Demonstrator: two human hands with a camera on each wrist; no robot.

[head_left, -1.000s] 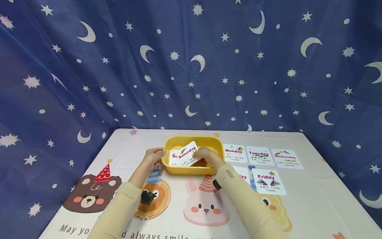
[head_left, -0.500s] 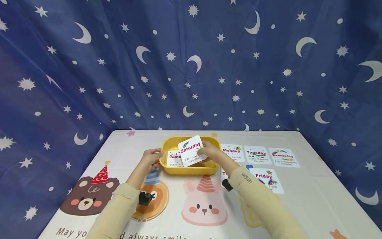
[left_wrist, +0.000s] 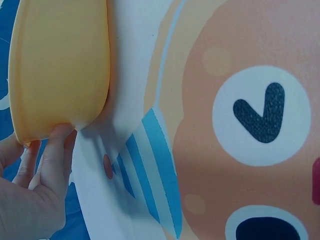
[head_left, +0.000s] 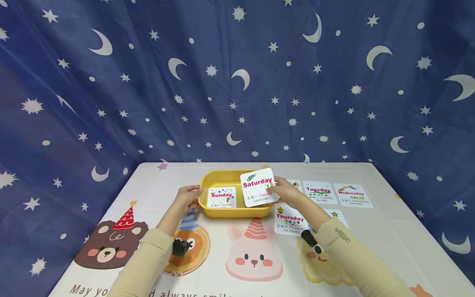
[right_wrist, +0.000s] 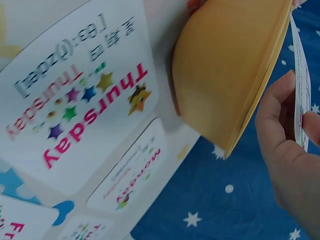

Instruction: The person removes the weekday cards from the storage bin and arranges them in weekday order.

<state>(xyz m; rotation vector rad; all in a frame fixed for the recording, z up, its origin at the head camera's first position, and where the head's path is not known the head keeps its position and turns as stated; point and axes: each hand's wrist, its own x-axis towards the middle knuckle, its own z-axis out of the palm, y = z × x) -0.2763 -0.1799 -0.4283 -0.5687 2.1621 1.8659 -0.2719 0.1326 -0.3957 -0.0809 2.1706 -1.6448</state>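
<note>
My right hand (head_left: 287, 192) pinches the Saturday card (head_left: 256, 198) by its right edge, thumb on the printed face, holding it tilted above the right end of a yellow tray (head_left: 231, 212). In the right wrist view the card (right_wrist: 301, 85) appears nearly edge-on between thumb and fingers. At the tray's left end my left hand (head_left: 188, 197) grips the rim; in the left wrist view its fingers (left_wrist: 54, 155) touch the tray's outer wall. A Sunday card (head_left: 221, 198) leans inside the tray's left part.
Right of the tray lie the Tuesday card (head_left: 320, 192) and Wednesday card (head_left: 353, 195), with the Monday card (right_wrist: 127, 170) partly hidden. Nearer are the Thursday card (head_left: 287, 220) and the Friday card (head_left: 338, 216), mostly behind the right arm. A starry curtain (head_left: 237, 82) hangs behind the table.
My right hand has lifted the Saturday card from over the Sunday card and carried it rightward, uncovering Sunday. The left hand stays on the tray's rim.
</note>
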